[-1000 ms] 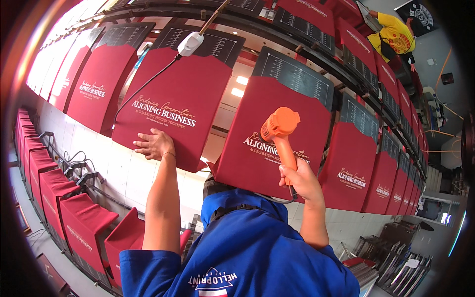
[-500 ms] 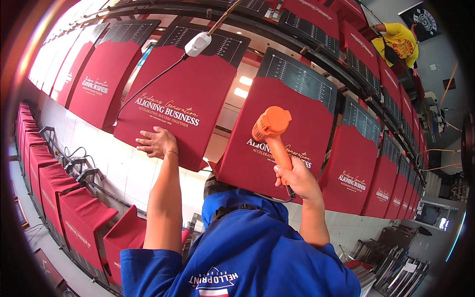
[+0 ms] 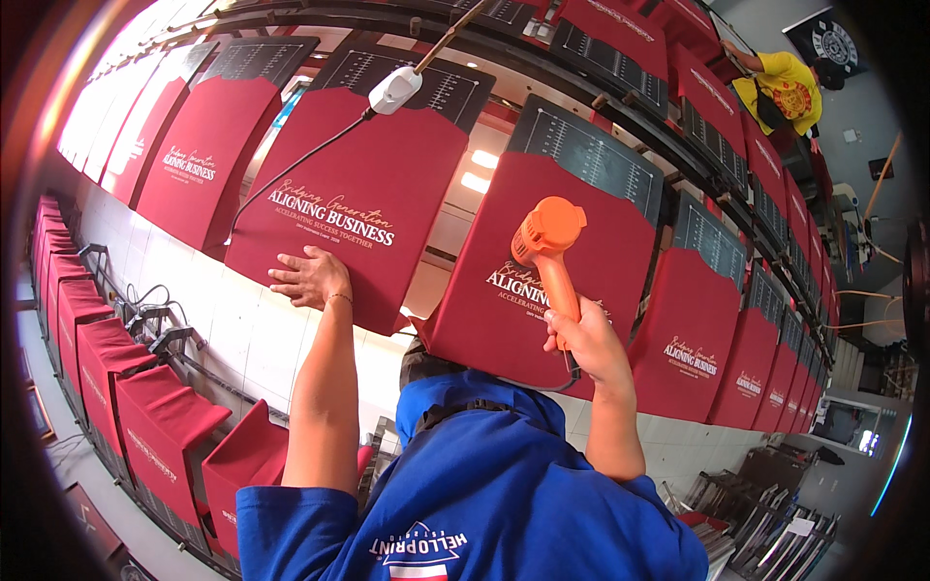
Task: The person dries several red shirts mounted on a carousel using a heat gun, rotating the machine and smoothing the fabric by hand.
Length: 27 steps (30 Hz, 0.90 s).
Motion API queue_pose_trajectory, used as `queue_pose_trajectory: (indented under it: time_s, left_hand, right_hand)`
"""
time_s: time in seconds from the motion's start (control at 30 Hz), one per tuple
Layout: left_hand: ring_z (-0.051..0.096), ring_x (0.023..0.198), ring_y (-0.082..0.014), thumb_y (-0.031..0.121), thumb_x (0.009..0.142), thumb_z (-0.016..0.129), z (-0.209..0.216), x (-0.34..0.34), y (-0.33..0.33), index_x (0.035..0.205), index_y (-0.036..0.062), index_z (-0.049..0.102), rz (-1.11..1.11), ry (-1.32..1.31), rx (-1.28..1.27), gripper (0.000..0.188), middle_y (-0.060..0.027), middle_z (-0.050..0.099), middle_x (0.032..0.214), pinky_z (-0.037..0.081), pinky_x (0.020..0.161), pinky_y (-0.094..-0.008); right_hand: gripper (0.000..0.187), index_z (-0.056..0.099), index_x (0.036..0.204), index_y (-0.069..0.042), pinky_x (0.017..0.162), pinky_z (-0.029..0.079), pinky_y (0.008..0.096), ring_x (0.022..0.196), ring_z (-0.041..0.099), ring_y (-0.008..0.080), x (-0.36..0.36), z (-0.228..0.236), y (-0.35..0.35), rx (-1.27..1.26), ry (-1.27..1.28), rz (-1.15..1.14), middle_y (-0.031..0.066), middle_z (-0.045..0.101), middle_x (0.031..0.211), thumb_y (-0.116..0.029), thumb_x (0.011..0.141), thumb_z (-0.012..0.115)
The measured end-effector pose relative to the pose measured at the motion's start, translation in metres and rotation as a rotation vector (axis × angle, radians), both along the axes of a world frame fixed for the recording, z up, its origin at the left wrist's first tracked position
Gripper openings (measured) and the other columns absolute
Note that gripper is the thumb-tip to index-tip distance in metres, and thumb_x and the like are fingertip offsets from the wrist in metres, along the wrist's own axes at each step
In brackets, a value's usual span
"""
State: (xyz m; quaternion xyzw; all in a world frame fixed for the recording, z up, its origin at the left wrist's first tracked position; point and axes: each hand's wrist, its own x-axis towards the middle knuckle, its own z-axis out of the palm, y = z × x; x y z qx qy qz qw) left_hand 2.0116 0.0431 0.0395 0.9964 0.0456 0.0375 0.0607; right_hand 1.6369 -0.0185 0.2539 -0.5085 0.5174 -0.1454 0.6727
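Observation:
My right hand (image 3: 593,341) is wrapped round the handle of an orange hair dryer (image 3: 552,232). The dryer is above a maroon printed fabric piece (image 3: 572,194) stretched on a dark board, hiding part of its lettering. My left hand (image 3: 312,278) lies flat with fingers spread on the lower part of the neighbouring maroon fabric piece (image 3: 387,155), just below its gold and white print. A black cord runs across that left piece to a white power socket (image 3: 395,89) hanging from above.
Long rows of dark boards (image 3: 591,145) with maroon fabric curve away left and right. Another row of draped maroon pieces (image 3: 174,441) stands behind on the left, beside cables. A person in a yellow shirt (image 3: 787,92) is at the far right. Frames (image 3: 775,528) stack at lower right.
My right hand and the hair dryer have shifted slightly to the right and the dryer has turned a little. My left hand stays flat in the same place on the fabric.

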Motion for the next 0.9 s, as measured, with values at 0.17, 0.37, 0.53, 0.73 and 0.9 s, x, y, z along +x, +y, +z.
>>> queue_pose_trajectory:
  time_s: [0.17, 0.37, 0.53, 0.73, 0.9]
  left_hand:
    - [0.016, 0.145, -0.0408, 0.047, 0.097, 0.036, 0.002, -0.002, -0.001, 0.149, 0.0138, 0.029, -0.005, 0.007, -0.008, 0.062, -0.0184, 0.020, 0.157, 0.032, 0.104, -0.0533]
    - [0.016, 0.145, -0.0413, 0.048, 0.098, 0.034, 0.004, -0.003, 0.000, 0.150, 0.0138, 0.027, 0.002, 0.013, -0.012, 0.063, -0.0189, 0.018, 0.157, 0.031, 0.104, -0.0544]
    - [0.015, 0.145, -0.0416, 0.048, 0.098, 0.034, 0.002, -0.002, 0.000, 0.150, 0.0137, 0.026, -0.005, 0.025, -0.027, 0.063, -0.0189, 0.017, 0.158, 0.031, 0.105, -0.0550]
    - [0.012, 0.146, -0.0415, 0.048, 0.098, 0.031, 0.004, -0.001, 0.001, 0.152, 0.0143, 0.023, -0.012, 0.070, -0.057, 0.064, -0.0187, 0.013, 0.159, 0.027, 0.107, -0.0586]
    - [0.012, 0.146, -0.0412, 0.048, 0.098, 0.031, 0.003, -0.001, 0.001, 0.151, 0.0146, 0.025, -0.012, 0.055, -0.049, 0.063, -0.0186, 0.014, 0.159, 0.028, 0.107, -0.0578]
  right_hand:
    - [0.021, 0.054, 0.096, 0.001, 0.057, 0.051, 0.0266, 0.061, 0.061, 0.0118, -0.002, 0.002, -0.001, 0.039, -0.048, -0.037, 0.0039, 0.056, 0.076, -0.019, 0.091, 0.062]
    - [0.024, 0.054, 0.098, 0.001, 0.055, 0.048, 0.0252, 0.060, 0.061, 0.0115, -0.009, 0.006, 0.009, 0.150, -0.060, 0.035, 0.0041, 0.058, 0.077, -0.020, 0.091, 0.062]
    - [0.025, 0.053, 0.101, 0.002, 0.054, 0.047, 0.0242, 0.060, 0.059, 0.0104, -0.015, 0.013, 0.030, 0.133, -0.019, 0.075, 0.0033, 0.057, 0.075, -0.019, 0.091, 0.062]
    - [0.025, 0.053, 0.101, 0.002, 0.055, 0.047, 0.0243, 0.060, 0.059, 0.0101, -0.018, 0.005, 0.036, 0.104, -0.040, 0.047, 0.0030, 0.056, 0.075, -0.019, 0.091, 0.062]
    - [0.024, 0.053, 0.101, 0.001, 0.055, 0.048, 0.0246, 0.061, 0.059, 0.0104, -0.020, 0.002, 0.039, 0.082, -0.027, 0.026, 0.0027, 0.055, 0.075, -0.018, 0.091, 0.062]
